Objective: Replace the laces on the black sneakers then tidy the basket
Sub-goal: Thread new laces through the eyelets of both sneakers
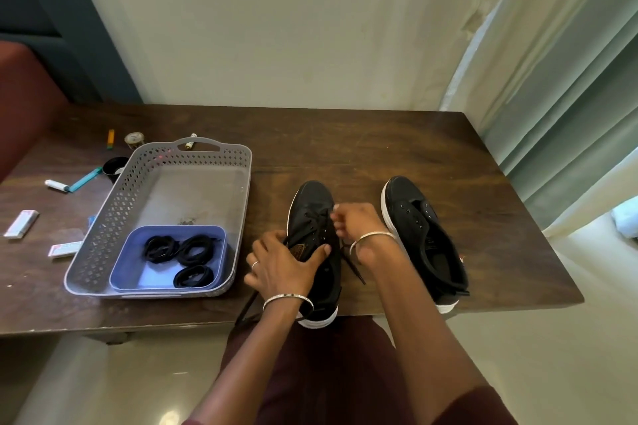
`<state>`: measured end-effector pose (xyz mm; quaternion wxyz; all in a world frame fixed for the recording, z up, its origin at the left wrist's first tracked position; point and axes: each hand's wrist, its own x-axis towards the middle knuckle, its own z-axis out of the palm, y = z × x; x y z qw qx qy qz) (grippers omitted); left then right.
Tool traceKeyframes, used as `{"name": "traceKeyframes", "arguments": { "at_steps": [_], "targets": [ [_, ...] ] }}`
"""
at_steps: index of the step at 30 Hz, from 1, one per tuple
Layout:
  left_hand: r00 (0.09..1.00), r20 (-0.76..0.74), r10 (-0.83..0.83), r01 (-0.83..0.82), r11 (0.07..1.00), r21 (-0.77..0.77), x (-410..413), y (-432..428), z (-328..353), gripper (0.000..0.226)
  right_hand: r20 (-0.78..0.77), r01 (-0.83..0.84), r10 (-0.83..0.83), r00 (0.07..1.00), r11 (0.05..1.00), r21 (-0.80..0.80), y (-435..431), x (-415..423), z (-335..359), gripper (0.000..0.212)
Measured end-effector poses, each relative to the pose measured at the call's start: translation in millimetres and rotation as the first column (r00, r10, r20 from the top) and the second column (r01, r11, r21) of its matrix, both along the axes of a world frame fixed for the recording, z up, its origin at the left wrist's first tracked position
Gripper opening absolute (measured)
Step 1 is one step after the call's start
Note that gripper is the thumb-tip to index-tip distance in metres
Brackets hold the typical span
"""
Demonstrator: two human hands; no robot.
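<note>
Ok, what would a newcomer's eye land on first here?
Both hands at the table's near edge: the left hand grips a sneaker, the right hand pinches its lace. A second sneaker stands unlaced to the right; a basket to the left holds a tray with three coiled laces.

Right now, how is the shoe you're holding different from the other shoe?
The sneaker by the basket has a black lace in its eyelets; the sneaker by the curtain has bare eyelets. The left hand holds the sneaker by the basket and the right hand pinches its lace; nothing touches the sneaker by the curtain. Both are black with white soles.
</note>
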<state>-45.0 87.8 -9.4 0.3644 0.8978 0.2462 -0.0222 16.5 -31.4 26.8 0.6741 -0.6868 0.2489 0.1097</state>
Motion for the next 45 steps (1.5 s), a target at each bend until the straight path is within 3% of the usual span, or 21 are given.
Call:
{"name": "traceKeyframes", "arguments": {
  "at_steps": [3, 5, 6, 8, 9, 10, 12, 18, 20, 21, 23, 25, 27, 29, 31, 33, 35, 37, 40, 42, 45],
  "targets": [
    [0.997, 0.006, 0.074, -0.074, 0.997, -0.001, -4.3, 0.4, -2.4, 0.099, 0.122, 0.028, -0.124, 0.985, 0.806, 0.591, -11.9, -4.7, 32.2, 0.016],
    [0.995, 0.014, 0.097, -0.097, 0.995, 0.007, -6.0, -0.8, -2.8, 0.101, 0.127, 0.022, -0.161, 0.979, 0.699, 0.715, -18.9, -7.2, 39.0, 0.023],
    [0.994, 0.018, 0.107, -0.107, 0.994, 0.006, -6.4, -2.0, -3.7, 0.101, 0.107, 0.053, -0.167, 0.98, 0.738, 0.673, -19.1, -7.8, 36.5, 0.024],
    [0.991, 0.029, 0.129, -0.129, 0.992, 0.007, -7.3, -3.8, -5.7, 0.101, 0.127, 0.039, -0.069, 0.989, 0.973, 0.228, -18.3, -6.6, 19.0, 0.019],
    [0.99, 0.035, 0.139, -0.139, 0.99, 0.013, -7.6, -4.5, -6.5, 0.101, 0.131, -0.033, 0.046, 0.99, 0.994, -0.103, -18.1, -7.1, 7.9, 0.017],
    [0.989, 0.039, 0.146, -0.146, 0.989, 0.018, -7.9, -4.7, -7.5, 0.101, 0.114, -0.109, 0.162, 0.98, 0.922, -0.371, -17.4, -8.9, -1.7, 0.018],
    [0.987, 0.044, 0.155, -0.156, 0.987, 0.024, -7.9, -4.8, -9.7, 0.099, 0.026, -0.248, 0.341, 0.94, 0.732, -0.635, -13.3, -11.2, -17.3, 0.025],
    [0.988, 0.084, 0.126, -0.131, 0.99, 0.051, -6.9, -3.7, -13.5, 0.096, -0.235, -0.437, 0.494, 0.837, 0.347, -0.83, 2.5, -2.4, -25.8, 0.03],
    [0.989, 0.095, 0.114, -0.12, 0.991, 0.057, -7.5, -2.9, -13.5, 0.095, -0.164, -0.453, 0.533, 0.83, 0.472, -0.756, 1.9, -0.6, -16.4, 0.03],
    [0.989, 0.104, 0.109, -0.116, 0.992, 0.055, -7.6, -2.6, -13.8, 0.095, -0.042, -0.409, 0.491, 0.87, 0.673, -0.616, 1.8, -1.6, -8.1, 0.031],
    [0.988, 0.114, 0.106, -0.113, 0.992, 0.049, -7.8, -2.2, -14.9, 0.095, 0.228, -0.231, 0.246, 0.942, 0.969, -0.088, -0.4, -6.5, 12.8, 0.027],
    [0.988, 0.111, 0.107, -0.113, 0.992, 0.049, -7.9, -2.1, -15.7, 0.094, 0.355, -0.199, 0.068, 0.933, 0.916, 0.348, -7.4, -9.9, 38.7, 0.023],
    [0.988, 0.113, 0.107, -0.113, 0.992, 0.049, -8.1, -2.5, -16.0, 0.093, 0.398, -0.262, 0.047, 0.916, 0.822, 0.506, -15.4, -10.5, 54.0, 0.023],
    [0.988, 0.115, 0.107, -0.113, 0.992, 0.05, -8.2, -2.3, -16.0, 0.092, 0.341, -0.282, 0.155, 0.927, 0.888, 0.363, -18.9, -6.7, 47.6, 0.027],
    [0.988, 0.113, 0.105, -0.112, 0.992, 0.05, -8.4, -2.2, -16.4, 0.092, 0.186, -0.274, 0.285, 0.941, 0.958, -0.083, -19.2, -5.9, 27.5, 0.03],
    [0.987, 0.123, 0.103, -0.11, 0.993, 0.051, -8.6, -2.2, -17.1, 0.092, 0.001, -0.333, 0.399, 0.917, 0.765, -0.552, -20.8, -5.8, 1.0, 0.036],
    [0.987, 0.127, 0.103, -0.111, 0.992, 0.058, -8.6, -2.1, -16.9, 0.091, -0.225, -0.445, 0.434, 0.872, 0.513, -0.734, -18.2, -9.0, -16.8, 0.047],
    [0.987, 0.127, 0.102, -0.11, 0.992, 0.061, -8.2, -2.1, -17.2, 0.09, -0.319, -0.492, 0.411, 0.854, 0.437, -0.753, -14.8, -9.5, -24.9, 0.046],
    [0.987, 0.136, 0.089, -0.1, 0.992, 0.074, -8.4, -1.8, -17.3, 0.09, -0.281, -0.499, 0.458, 0.843, 0.472, -0.727, -14.4, -5.2, -24.6, 0.034],
    [0.987, 0.135, 0.087, -0.099, 0.992, 0.08, -8.6, -1.5, -17.5, 0.09, -0.149, -0.457, 0.472, 0.869, 0.65, -0.607, -14.6, -4.7, -16.9, 0.029],
    [0.987, 0.135, 0.087, -0.097, 0.993, 0.065, -9.1, -1.4, -17.5, 0.09, 0.138, -0.304, 0.328, 0.935, 0.937, -0.172, -12.3, -8.3, 16.4, 0.032]
  ]
}}
